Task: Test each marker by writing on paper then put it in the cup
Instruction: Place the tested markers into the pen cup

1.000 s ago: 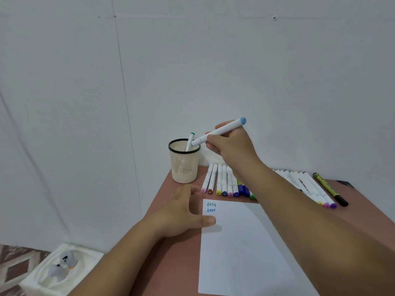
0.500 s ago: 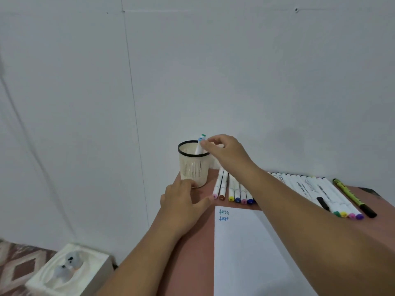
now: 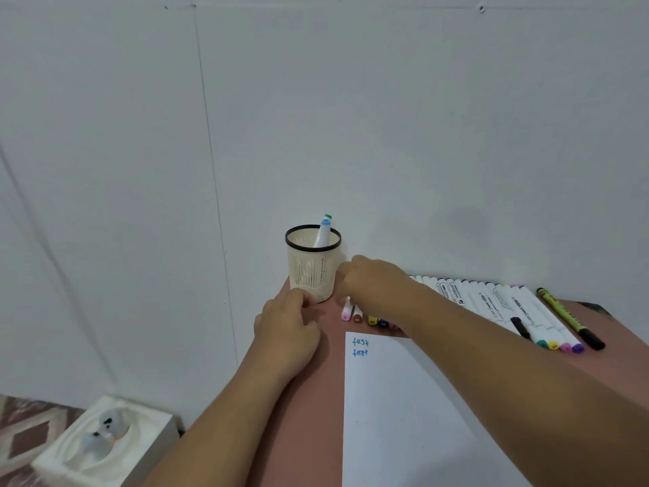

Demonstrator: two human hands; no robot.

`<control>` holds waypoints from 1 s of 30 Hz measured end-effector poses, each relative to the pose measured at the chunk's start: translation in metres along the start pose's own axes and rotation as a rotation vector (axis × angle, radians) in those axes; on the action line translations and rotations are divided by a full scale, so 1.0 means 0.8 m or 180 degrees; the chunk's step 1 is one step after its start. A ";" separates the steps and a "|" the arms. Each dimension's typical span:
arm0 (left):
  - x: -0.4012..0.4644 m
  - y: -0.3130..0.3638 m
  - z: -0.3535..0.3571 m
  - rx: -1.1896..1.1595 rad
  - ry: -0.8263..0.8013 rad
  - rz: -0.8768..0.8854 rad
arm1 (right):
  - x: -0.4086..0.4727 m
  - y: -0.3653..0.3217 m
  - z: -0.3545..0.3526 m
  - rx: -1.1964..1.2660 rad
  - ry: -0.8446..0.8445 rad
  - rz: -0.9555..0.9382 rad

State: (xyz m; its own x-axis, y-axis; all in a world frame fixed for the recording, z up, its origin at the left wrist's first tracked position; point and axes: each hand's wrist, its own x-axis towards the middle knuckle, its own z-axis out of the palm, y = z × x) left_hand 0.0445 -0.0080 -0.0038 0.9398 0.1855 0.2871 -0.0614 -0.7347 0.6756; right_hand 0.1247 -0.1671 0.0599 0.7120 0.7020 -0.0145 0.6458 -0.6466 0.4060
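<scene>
I saw two markers (image 3: pixel 323 233) standing in the cup (image 3: pixel 312 272), which sat at the far left corner of the table (image 3: pixel 326 398), close to the wall (image 3: pixel 351 117). My left hand (image 3: pixel 289 332) rested by the cup's base with fingers curled and holding nothing, near the table's left edge. My right hand (image 3: pixel 372 281) reached down over the row of markers (image 3: pixel 491 304) beside the cup, but I could not tell if it gripped one; the paper (image 3: pixel 404 416) lay near me with bare table between it and the cup.

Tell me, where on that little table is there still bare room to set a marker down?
The widest free patch is the white paper below its two written words. A bare strip of table runs along the paper's left edge, behind the left hand. The far edge is crowded: cup, right hand, marker row.
</scene>
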 end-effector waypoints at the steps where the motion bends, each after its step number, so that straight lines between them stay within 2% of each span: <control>1: 0.000 0.000 0.000 -0.0029 0.0015 0.0022 | 0.003 -0.001 -0.001 -0.0160 -0.0037 -0.0079; 4: 0.000 0.000 0.001 -0.0100 0.0020 0.0039 | 0.010 -0.002 0.002 -0.0353 -0.0019 -0.0242; 6: 0.001 -0.002 0.001 -0.0113 0.0031 0.0053 | 0.008 0.000 0.008 -0.0109 0.0182 -0.0208; 9: 0.001 -0.004 0.001 -0.0194 0.0080 0.0148 | -0.005 0.007 0.015 0.1144 0.0873 0.0277; 12: -0.004 0.002 -0.003 -0.0502 -0.0016 0.0041 | -0.032 0.010 0.021 0.2109 0.2057 0.0740; 14: -0.010 0.009 -0.007 -0.0765 -0.0137 -0.0014 | -0.060 0.004 0.020 0.2542 0.2710 0.0934; 17: -0.025 0.034 -0.015 -0.1598 -0.0572 -0.0184 | -0.101 -0.011 0.022 0.2506 0.3120 0.0638; 21: -0.040 0.067 -0.008 -0.3314 -0.1416 -0.0530 | -0.136 -0.038 0.033 0.1455 0.3127 -0.0145; 23: -0.046 0.068 -0.005 -0.3595 -0.1576 -0.0551 | -0.147 -0.049 0.039 0.1130 0.2939 -0.0301; 24: -0.049 0.069 -0.006 -0.3629 -0.1610 -0.0548 | -0.153 -0.053 0.039 0.1205 0.2859 -0.0313; 26: -0.054 0.071 -0.006 -0.3579 -0.1517 -0.0477 | -0.163 -0.064 0.030 0.2055 0.2861 0.0029; 28: -0.060 0.075 -0.012 -0.3309 -0.1192 -0.0307 | -0.168 -0.072 0.011 0.3448 0.2902 0.0972; 30: -0.065 0.076 -0.019 -0.2680 -0.0933 0.0022 | -0.162 -0.071 -0.008 0.4778 0.2439 0.1832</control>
State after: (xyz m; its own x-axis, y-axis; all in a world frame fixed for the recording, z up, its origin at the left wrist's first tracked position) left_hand -0.0135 -0.0523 0.0329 0.9796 -0.0764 0.1856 -0.1855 0.0094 0.9826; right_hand -0.0058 -0.2191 0.0448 0.9247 -0.0040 0.3806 0.3704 -0.2203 -0.9024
